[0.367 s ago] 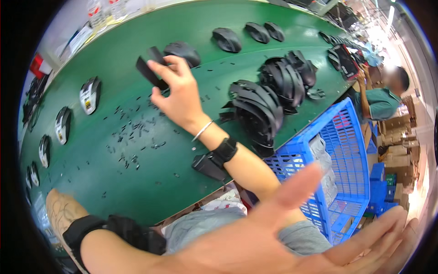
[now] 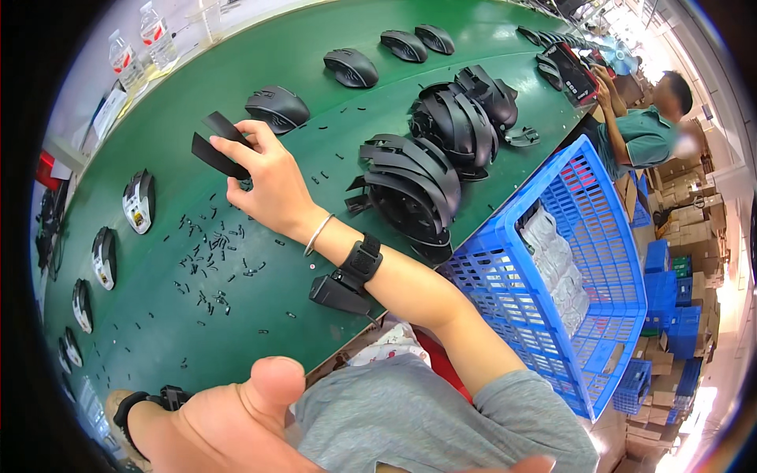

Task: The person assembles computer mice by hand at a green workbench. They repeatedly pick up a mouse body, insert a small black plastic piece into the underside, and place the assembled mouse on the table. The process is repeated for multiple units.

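Observation:
Between the thumb and fingers of my right hand [image 2: 272, 173] are two thin black plastic panels [image 2: 217, 158], held just over the green table, near a black computer mouse [image 2: 276, 109]. A black device is strapped to that wrist, above a thin bracelet. Close in at the lower edge is my left hand [image 2: 236, 422], with the thumb standing apart. Most of its fingers run out of the picture, and I see nothing in it. Many small black plastic bits [image 2: 213, 244] lie scattered on the table left of my right forearm.
Stacks of curved black mouse shells [image 2: 410, 185] stand right of my right arm. A blue plastic crate [image 2: 505, 268] with grey moulded trays is beside the table edge. White-and-black mouse bodies [image 2: 138, 201] line the left side. Another person [image 2: 646, 126] works at the far right.
My left hand has drawn back leftward along the lower edge, from spread wide at the right. The view has shifted; my right hand still grips the panels near the mouse.

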Demonstrator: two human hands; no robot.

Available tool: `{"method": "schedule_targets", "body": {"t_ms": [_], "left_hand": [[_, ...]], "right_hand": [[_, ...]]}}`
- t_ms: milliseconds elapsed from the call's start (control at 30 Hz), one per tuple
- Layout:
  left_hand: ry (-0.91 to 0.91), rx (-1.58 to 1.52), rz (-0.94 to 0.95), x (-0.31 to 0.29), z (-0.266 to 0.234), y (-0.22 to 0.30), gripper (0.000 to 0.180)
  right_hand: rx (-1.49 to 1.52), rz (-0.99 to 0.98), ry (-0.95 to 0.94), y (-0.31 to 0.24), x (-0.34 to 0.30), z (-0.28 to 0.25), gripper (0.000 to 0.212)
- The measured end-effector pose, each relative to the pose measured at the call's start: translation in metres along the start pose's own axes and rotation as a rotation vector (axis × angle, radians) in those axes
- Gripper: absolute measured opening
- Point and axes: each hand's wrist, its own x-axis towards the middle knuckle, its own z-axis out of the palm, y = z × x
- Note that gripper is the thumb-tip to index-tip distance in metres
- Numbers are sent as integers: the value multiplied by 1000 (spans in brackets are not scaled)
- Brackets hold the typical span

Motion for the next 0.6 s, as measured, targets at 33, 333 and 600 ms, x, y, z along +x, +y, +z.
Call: {"method": "schedule_targets", "body": {"t_ms": [33, 333, 600], "left_hand": [[91, 68, 81, -9, 3, -4, 87], [70, -68, -79, -14, -6, -2, 57], [-26, -174, -131, -15, -18, -16, 40]], "right_hand": [[-2, 11, 2, 0, -1, -1, 49], [0, 7, 2, -2, 0, -4, 49], [1, 0, 10, -5, 0, -3, 48]]}}
